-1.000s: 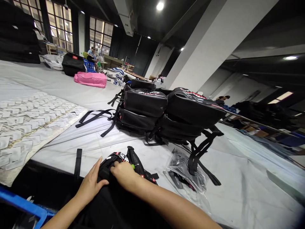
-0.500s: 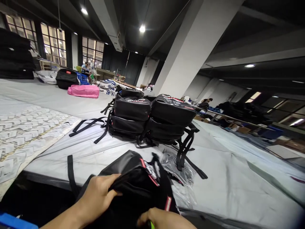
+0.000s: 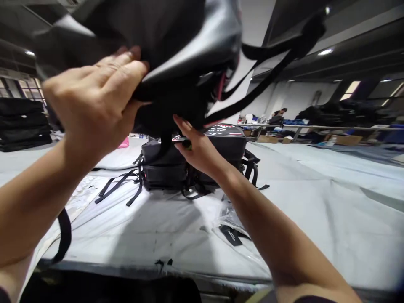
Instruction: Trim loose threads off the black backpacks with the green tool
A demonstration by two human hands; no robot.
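A black backpack (image 3: 176, 38) with a smooth, shiny panel is raised high in front of me and fills the upper part of the view. My left hand (image 3: 97, 92) is closed on its lower left edge, fingers pressed into the material. Below the bag's underside is my right hand (image 3: 200, 149), curled around a small dark and greenish item mostly hidden by the fingers. Whether these fingertips also touch the backpack, I cannot tell. Loose black straps (image 3: 265, 90) swing out from the bag to the right, blurred.
More black backpacks (image 3: 164, 174) are stacked on the white-covered table (image 3: 151, 235), their straps trailing. A clear plastic bag (image 3: 232, 216) and a black tag (image 3: 232, 235) lie nearer. Dark stacked goods (image 3: 22, 122) stand far left; a person (image 3: 280, 112) sits in the right background.
The backpack has gone from the near table edge up to above eye level, lifted by my left hand. My right hand has risen beneath it. My view has levelled out.
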